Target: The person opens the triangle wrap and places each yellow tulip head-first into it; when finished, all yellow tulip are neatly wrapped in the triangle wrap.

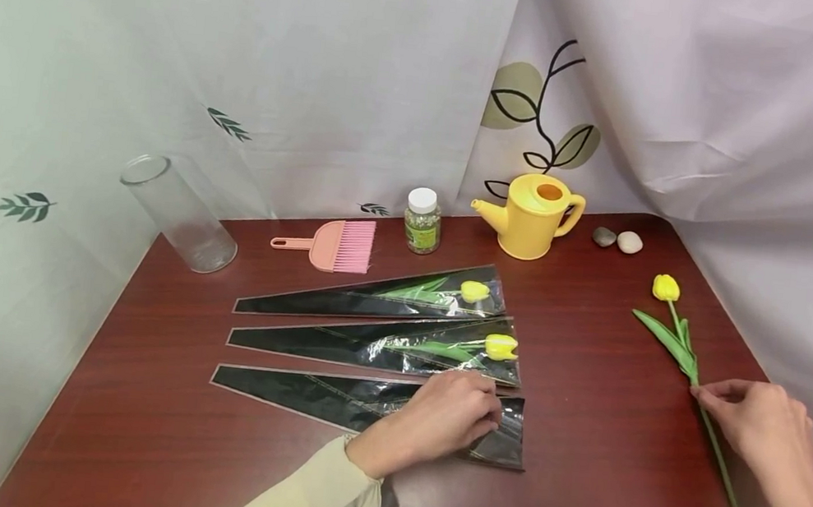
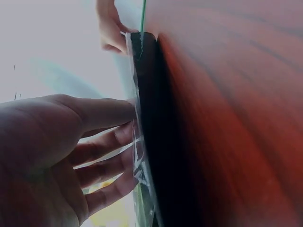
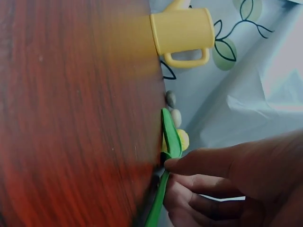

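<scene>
My right hand pinches the green stem of a yellow artificial tulip at the table's right side. In the right wrist view the thumb and fingers meet on the stem just below the leaf. My left hand rests on the nearest black clear-fronted flower sleeve, its fingertips touching the plastic film. The hand covers part of that sleeve, so I cannot tell what lies inside. Behind it lie a middle sleeve and a far sleeve, each with a yellow tulip inside.
At the back stand a clear glass vase, a white-capped jar and a yellow watering can. A pink brush lies between vase and jar. Two stones sit back right. White curtains border the wooden table.
</scene>
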The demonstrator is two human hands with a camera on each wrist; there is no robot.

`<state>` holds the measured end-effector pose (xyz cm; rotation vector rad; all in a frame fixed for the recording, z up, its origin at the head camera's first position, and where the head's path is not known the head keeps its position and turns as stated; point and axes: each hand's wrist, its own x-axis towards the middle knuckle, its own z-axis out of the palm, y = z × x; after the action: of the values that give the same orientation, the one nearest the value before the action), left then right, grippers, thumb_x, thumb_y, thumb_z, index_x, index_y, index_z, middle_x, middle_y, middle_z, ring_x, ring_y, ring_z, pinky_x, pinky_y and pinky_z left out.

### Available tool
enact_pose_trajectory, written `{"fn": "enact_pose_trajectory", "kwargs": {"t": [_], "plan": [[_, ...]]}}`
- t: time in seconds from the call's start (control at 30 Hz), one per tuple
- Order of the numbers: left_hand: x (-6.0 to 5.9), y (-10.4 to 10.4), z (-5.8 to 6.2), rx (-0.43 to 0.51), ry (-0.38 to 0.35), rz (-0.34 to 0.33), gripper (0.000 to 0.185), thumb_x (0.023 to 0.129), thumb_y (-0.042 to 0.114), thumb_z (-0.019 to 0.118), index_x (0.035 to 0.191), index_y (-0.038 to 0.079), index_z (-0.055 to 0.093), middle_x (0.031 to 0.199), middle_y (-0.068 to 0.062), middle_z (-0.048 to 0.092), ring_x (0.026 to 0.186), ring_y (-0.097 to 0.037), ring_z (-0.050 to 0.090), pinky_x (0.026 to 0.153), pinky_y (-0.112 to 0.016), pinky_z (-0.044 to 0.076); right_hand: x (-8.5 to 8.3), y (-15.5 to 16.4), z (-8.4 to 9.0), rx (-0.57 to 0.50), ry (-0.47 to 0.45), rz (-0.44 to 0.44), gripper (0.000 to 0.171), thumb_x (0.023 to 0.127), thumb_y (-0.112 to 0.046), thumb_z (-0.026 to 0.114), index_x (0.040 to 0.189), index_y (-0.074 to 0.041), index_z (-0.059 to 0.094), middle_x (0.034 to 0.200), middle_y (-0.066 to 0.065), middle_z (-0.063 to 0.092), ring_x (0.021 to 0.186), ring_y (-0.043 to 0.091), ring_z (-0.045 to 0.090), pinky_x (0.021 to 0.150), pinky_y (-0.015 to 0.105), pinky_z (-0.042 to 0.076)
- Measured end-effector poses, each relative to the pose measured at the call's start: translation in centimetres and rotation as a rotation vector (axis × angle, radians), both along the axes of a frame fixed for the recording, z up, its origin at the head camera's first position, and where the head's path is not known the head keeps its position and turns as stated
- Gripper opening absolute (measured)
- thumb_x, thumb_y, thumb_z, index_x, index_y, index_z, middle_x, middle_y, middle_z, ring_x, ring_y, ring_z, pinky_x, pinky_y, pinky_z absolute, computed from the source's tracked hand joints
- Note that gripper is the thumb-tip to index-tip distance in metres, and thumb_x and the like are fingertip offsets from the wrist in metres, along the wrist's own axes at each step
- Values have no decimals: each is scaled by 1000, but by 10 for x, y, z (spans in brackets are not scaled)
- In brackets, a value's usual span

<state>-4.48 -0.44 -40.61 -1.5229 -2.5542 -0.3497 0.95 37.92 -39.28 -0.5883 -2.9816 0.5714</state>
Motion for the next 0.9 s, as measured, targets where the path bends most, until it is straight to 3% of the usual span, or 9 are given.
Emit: {"fn": "enact_pose_trajectory", "kwargs": {"t": [0.17, 0.27, 0.47, 0.57, 0.67, 0.8, 0.9], "plan": [[-1, -1, 2, 3, -11, 9, 4, 88, 33, 74, 85, 30, 74, 82, 16, 56, 81, -2, 57, 73, -22, 49, 2, -2, 0, -69, 57, -8, 39, 89, -37, 69, 94, 2, 75, 57, 3, 65, 57, 23, 61, 76, 55, 36], [-2, -1, 2, 2, -19, 11, 4, 89, 33, 73, 86, 30, 74, 82, 16, 56, 81, -2, 57, 74, -22, 49, 4, -3, 1, -114, 73, -11, 43, 90, -39, 67, 98, 2, 74, 53, -1, 64, 51, 7, 57, 83, 56, 31], [-3, -2, 3, 8, -10, 12, 5, 88, 33, 73, 85, 30, 74, 81, 16, 55, 80, -2, 56, 70, -22, 49, 4, -4, 4, -126, 35, -8, 47, 89, -46, 68, 102, -2, 76, 57, -1, 66, 54, 8, 58, 65, 39, 35], [-3, -2, 3, 11, -10, 13, 5, 89, 33, 73, 85, 30, 74, 81, 16, 55, 80, -3, 56, 68, -23, 49, 3, -4, 5, -189, 20, -7, 46, 89, -48, 68, 103, -5, 76, 61, -1, 68, 58, 14, 61, 64, 37, 37], [-3, -2, 3, 16, -17, 13, 5, 89, 32, 73, 86, 29, 74, 83, 16, 57, 80, -3, 56, 68, -23, 49, 1, -2, 5, -418, 26, 1, 34, 89, -44, 70, 101, -13, 78, 67, -1, 70, 60, 16, 62, 65, 27, 42], [-3, -3, 3, 24, -22, 15, 4, 89, 32, 72, 87, 29, 75, 88, 16, 59, 82, -3, 56, 68, -22, 49, 1, -5, 1, -995, 83, 13, 13, 92, -20, 70, 99, -15, 79, 74, -1, 71, 59, 10, 62, 57, 19, 47], [-3, -3, 4, 34, -29, 21, 4, 89, 32, 72, 88, 29, 75, 89, 16, 59, 84, -3, 56, 69, -21, 49, 4, -13, -3, -1360, 118, 38, 19, 96, -4, 61, 103, -8, 78, 83, 1, 72, 64, 8, 64, 59, 20, 51]]}}
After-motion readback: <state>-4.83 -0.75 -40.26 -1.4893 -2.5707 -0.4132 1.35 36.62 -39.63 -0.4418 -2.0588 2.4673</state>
